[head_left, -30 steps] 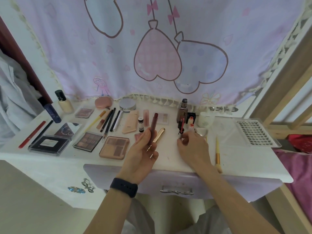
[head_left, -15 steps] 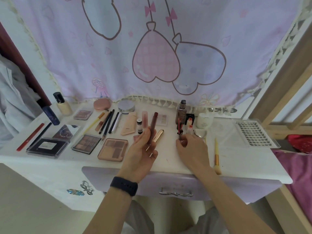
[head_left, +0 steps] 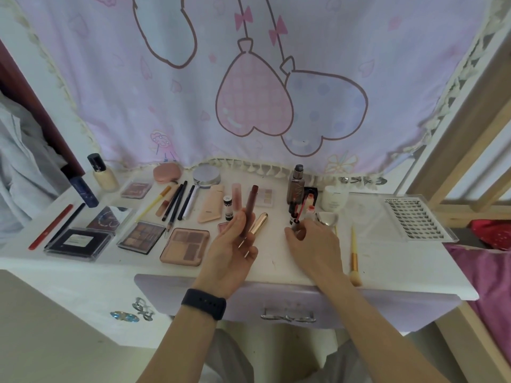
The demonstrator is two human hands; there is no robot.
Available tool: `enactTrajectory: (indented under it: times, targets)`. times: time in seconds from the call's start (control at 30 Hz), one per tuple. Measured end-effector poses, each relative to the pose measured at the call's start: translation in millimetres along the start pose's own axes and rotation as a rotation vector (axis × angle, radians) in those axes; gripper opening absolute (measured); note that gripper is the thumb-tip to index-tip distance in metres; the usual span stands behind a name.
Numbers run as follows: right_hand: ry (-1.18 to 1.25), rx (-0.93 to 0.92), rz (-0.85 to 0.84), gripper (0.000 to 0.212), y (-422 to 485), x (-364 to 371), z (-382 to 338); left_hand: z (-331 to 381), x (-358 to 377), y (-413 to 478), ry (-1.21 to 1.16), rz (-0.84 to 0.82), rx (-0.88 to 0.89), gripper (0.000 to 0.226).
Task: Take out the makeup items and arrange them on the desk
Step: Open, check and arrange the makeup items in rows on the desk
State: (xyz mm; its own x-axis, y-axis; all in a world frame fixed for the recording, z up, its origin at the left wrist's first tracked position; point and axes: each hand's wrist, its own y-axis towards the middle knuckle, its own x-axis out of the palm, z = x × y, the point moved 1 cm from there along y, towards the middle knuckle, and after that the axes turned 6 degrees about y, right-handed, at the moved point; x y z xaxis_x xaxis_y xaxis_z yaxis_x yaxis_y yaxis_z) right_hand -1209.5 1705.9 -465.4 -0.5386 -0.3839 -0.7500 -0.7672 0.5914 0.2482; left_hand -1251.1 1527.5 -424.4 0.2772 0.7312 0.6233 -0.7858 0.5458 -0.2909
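Mid-arranging: your left grip (head_left: 229,250) curls round a dark red tube (head_left: 250,205) and gold lipstick (head_left: 258,222) above the tabletop (head_left: 276,262); your right grip (head_left: 315,241) pinches a slim red tube (head_left: 294,217) by the brown bottle (head_left: 296,186). Next, set each in a row.

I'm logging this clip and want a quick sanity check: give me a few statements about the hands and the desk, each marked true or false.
1. The left hand holds a dark maroon lipstick tube. True.
2. The black wristband is on the right wrist. False: it is on the left wrist.
3. The clear plastic lash tray sits at the right end of the white desk. True.
4. The right hand hangs below the desk, holding nothing. False: it is at the desktop, with its fingers pinching a slim red tube.
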Motion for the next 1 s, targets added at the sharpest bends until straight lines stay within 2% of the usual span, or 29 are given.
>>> enactTrajectory:
  times: [0.43,0.63,0.87,1.0]
  targets:
    - [-0.013,-0.007,-0.001,0.023,1.6,2.6,4.3,-1.0,1.4,3.7,0.026,0.017,0.004,0.053]
    - [-0.008,-0.008,-0.008,0.023,0.5,1.0,4.5,-0.6,-0.7,3.6,0.014,0.024,-0.004,0.043]
    - [0.007,-0.016,-0.008,0.022,0.3,0.9,5.2,1.5,3.2,2.8,0.037,0.018,0.015,0.055]
    - [0.009,-0.052,0.019,0.025,0.4,2.0,5.4,2.1,2.0,4.2,0.016,0.023,0.013,0.052]
